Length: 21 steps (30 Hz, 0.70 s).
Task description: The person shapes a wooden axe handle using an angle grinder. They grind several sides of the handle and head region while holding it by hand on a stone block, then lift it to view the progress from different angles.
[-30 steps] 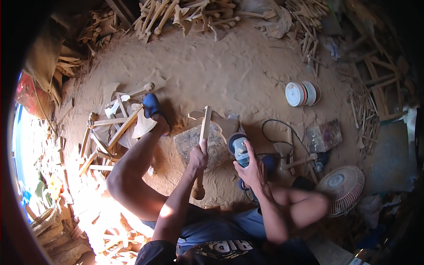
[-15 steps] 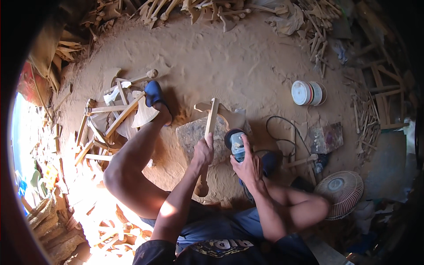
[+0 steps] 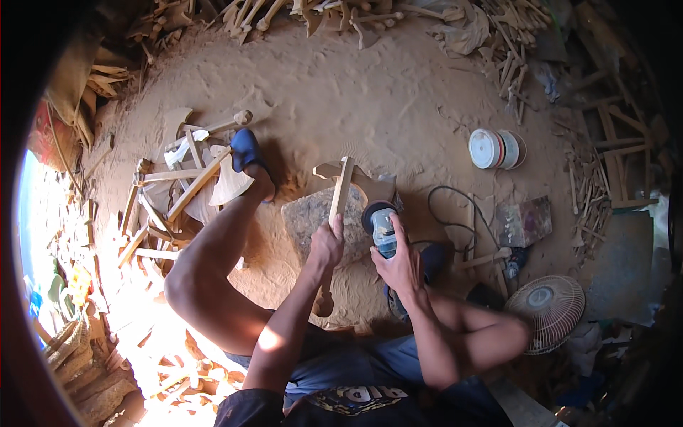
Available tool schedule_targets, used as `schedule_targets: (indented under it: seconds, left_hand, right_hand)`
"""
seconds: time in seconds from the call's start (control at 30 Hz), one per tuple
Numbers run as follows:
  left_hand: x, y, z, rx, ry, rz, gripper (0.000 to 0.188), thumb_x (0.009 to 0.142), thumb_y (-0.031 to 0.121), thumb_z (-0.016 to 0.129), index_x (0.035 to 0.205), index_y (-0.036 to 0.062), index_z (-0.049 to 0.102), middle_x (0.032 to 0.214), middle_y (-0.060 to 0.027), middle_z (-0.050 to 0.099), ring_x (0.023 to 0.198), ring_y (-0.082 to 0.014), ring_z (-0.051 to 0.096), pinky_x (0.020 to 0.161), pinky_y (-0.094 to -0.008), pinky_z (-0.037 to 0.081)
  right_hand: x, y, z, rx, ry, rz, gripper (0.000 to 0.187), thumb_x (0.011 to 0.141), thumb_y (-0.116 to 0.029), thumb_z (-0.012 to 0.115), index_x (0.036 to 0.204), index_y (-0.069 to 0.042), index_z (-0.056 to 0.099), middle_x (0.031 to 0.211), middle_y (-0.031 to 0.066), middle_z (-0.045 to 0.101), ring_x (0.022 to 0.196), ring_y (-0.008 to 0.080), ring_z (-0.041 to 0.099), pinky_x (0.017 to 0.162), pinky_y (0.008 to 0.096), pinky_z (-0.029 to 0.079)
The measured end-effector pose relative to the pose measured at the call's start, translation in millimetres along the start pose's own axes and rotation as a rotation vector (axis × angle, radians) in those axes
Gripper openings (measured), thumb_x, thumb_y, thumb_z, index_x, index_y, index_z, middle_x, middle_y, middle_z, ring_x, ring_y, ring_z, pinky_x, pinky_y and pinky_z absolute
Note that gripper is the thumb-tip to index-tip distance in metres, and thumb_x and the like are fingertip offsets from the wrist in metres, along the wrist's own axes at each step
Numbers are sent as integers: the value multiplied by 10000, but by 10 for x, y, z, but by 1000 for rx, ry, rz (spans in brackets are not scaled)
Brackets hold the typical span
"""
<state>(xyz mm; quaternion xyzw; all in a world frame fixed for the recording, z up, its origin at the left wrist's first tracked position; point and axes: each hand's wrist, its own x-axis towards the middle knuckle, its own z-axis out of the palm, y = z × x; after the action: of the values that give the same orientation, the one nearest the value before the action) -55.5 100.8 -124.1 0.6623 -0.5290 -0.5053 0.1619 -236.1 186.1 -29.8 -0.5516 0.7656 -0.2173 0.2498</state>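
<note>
My left hand [image 3: 326,245] is wrapped round the shaft of a wooden axe [image 3: 343,186]. Its pale, squared upper shaft points away from me, with a broad wooden blade across the far end. The darker, knobbed lower end hangs below my fist. Just to the right, my right hand [image 3: 400,265] grips an angle grinder [image 3: 385,229], its forefinger stretched along the body. The grinder's dark round disc faces the axe, and a gap shows between disc and shaft. Behind the axe sits a rough stone block [image 3: 302,217].
Wooden axes and pieces [image 3: 188,178] lie heaped by my left foot [image 3: 245,153]. To the right are a white bucket [image 3: 486,149], a stained box [image 3: 526,220], a black cable [image 3: 466,192] and a round fan grille [image 3: 546,313]. More wooden pieces [image 3: 313,14] line the far edge.
The grinder has shifted slightly away from me and its body has tilted a little. My left hand keeps its hold on the axe, almost unmoved.
</note>
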Motion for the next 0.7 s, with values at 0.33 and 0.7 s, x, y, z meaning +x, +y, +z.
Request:
schedule_targets:
  seconds: [0.33,0.7]
  left_hand:
    - [-9,59,-31,11,-6,-36,710,1149,579,451,1169,-78,720,1001,-423,720,1095,-607,695,955,-611,552]
    - [-4,5,-7,-2,17,-17,700,1145,571,474,1147,-83,724,1003,-418,724,1096,-598,702,953,-600,553]
  right_hand:
    - [-119,128,-86,-66,-89,138,938,890,-290,831,1691,-212,351,1260,291,747,1053,520,740,901,579,607]
    - [17,8,1,5,23,-39,939,894,-286,843,1690,-193,354,1262,323,738,1066,533,732,893,589,604]
